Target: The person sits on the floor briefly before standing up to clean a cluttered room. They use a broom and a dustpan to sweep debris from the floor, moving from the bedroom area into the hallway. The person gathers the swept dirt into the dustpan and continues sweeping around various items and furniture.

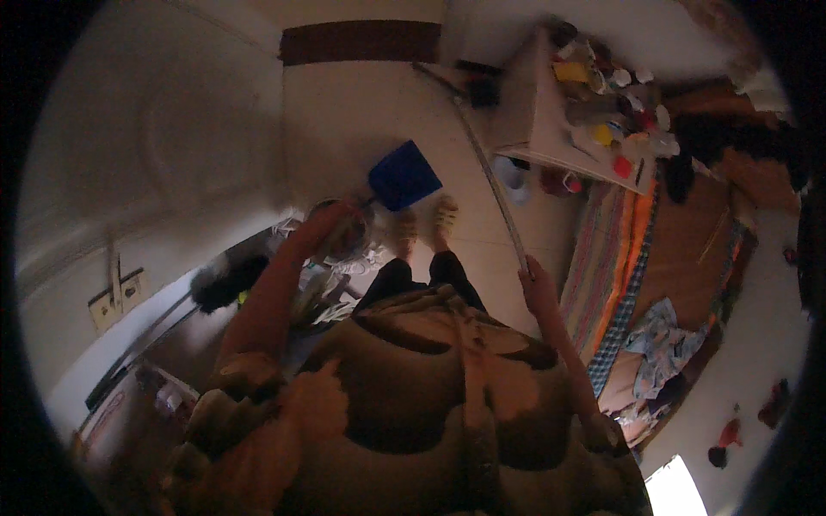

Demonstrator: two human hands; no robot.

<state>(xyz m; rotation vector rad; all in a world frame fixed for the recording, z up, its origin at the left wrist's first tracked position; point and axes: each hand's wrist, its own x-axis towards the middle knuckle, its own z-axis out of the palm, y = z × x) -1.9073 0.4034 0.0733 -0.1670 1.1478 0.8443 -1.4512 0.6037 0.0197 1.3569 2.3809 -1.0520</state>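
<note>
My left hand (345,216) is shut on the handle of a blue dustpan (405,175), whose pan hangs above the floor just in front of my feet. My right hand (533,284) grips the near end of a long pale stick (487,171). The stick slants forward and left, and its dark far end reaches the floor near the brown strip at the wall; what kind of head it has is too dim to tell. The fingers of my left hand are partly blurred.
A table (535,129) crowded with small items stands at the front right, with shoes or similar things below its edge. To the right lies a bed with a striped cover (597,258) and a crumpled cloth (668,342). Shelves with mixed items line the left wall, near a wall socket (116,300).
</note>
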